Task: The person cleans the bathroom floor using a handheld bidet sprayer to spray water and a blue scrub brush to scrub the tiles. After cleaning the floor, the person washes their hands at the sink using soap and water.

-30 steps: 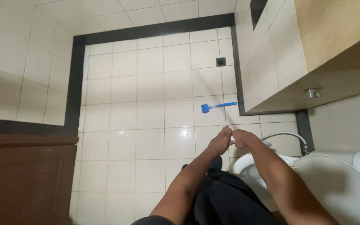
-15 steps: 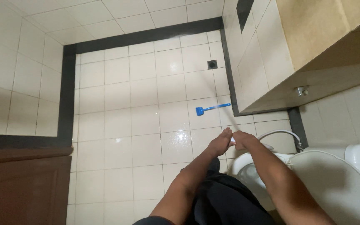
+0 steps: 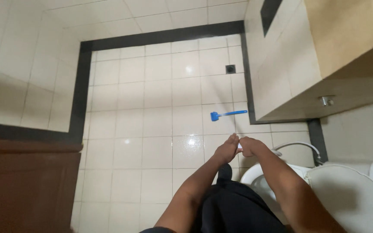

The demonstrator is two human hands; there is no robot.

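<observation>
- Head view, hands: the left hand [image 3: 227, 149] and right hand [image 3: 250, 146] are brought together in front of the body, fingertips touching; a small pale thing shows between them, too small to identify, so whether either hand grips it cannot be told; the fingers look loosely curled, not spread
- Head view, toilet: the white ceramic toilet bowl [image 3: 255, 176] lies directly below the right forearm, its raised white plastic lid [image 3: 350, 198] to the right; the hands are judged to be held over the bowl's front rim so that whatever passes between them stays above it
- Head view, hose: a thin curved metal spray hose [image 3: 298, 146] arches just beside the right hand, apart from it
- Head view, brush: a blue plastic long-handled brush [image 3: 226, 114] lies flat on the glossy cream tiled floor [image 3: 152, 129], ahead of both hands and apart from them, handle pointing toward the cream tiled wall ledge [image 3: 281, 86]
- Head view, surroundings: a small dark square floor drain [image 3: 230, 69] sits farther off; a brown wooden door [image 3: 26, 185] stands at lower left
</observation>
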